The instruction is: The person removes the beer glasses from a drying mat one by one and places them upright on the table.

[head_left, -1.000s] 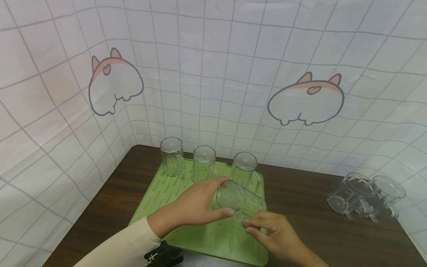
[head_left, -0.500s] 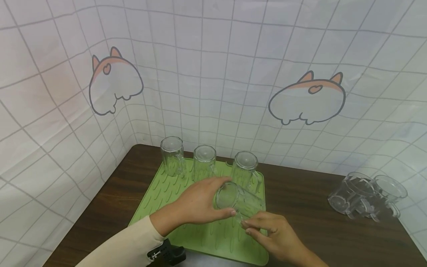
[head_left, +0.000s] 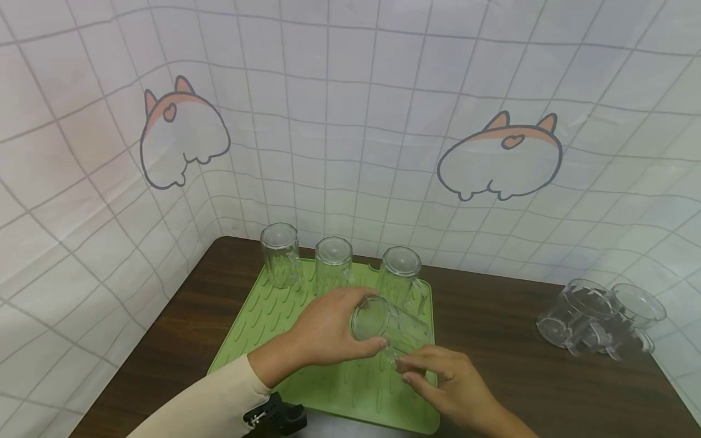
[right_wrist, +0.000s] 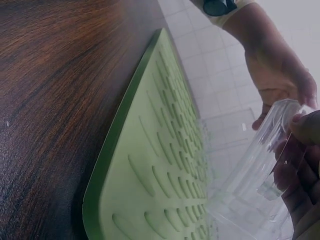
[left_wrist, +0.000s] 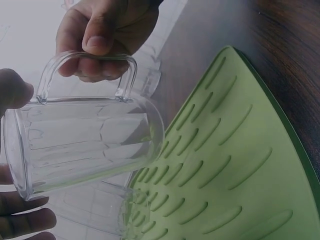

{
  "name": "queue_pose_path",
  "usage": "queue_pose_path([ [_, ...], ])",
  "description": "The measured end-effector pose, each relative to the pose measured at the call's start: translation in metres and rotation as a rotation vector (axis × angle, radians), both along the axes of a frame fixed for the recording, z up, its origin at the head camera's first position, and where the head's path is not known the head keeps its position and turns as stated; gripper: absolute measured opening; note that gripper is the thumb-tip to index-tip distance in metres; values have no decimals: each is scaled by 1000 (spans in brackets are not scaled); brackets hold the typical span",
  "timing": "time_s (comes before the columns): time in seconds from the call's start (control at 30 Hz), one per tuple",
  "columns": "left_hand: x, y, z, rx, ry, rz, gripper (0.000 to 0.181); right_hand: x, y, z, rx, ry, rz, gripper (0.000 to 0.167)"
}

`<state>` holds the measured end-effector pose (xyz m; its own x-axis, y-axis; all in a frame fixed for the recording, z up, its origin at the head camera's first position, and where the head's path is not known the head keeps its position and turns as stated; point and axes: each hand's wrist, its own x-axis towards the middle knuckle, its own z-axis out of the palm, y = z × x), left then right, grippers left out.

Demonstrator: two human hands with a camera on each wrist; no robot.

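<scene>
A clear glass mug [head_left: 405, 328] is held tilted over the green drying mat [head_left: 361, 398]. My left hand [head_left: 328, 331] grips its round left end, thumb on the handle side and fingers around the far side. My right hand [head_left: 451, 380] pinches the handle [left_wrist: 133, 75] between thumb and fingers, as the left wrist view shows. Behind, three more glass mugs stand upside down along the mat's back edge: a left one [head_left: 281, 255], a middle one [head_left: 333, 261] and a right one [head_left: 398, 271]. The held mug partly overlaps the right one in the head view.
Several clear mugs [head_left: 599, 316] are grouped at the right end of the dark wooden table [head_left: 493, 310]. A white gridded wall covering [head_left: 339, 134] rises behind and on the left. A black wrist device [head_left: 276, 413] sits under my left sleeve.
The head view has shifted slightly. My left wrist has moved a little to the right. Both hands keep their hold on the mug, which stays nearly in place.
</scene>
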<state>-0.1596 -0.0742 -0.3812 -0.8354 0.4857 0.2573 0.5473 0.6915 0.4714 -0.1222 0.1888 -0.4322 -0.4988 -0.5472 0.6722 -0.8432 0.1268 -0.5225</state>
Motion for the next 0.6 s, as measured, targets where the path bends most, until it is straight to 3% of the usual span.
queue_pose_path([
  [0.3,0,-3,1,50,-7,43,75,0,7,-1,-45,44,-126,24],
  [0.47,1,-7,2,91,-5,61,74,4,14,0,-38,-47,-213,43],
  [0.6,-1,-8,2,121,8,71,75,7,19,0,-33,-139,-303,38],
])
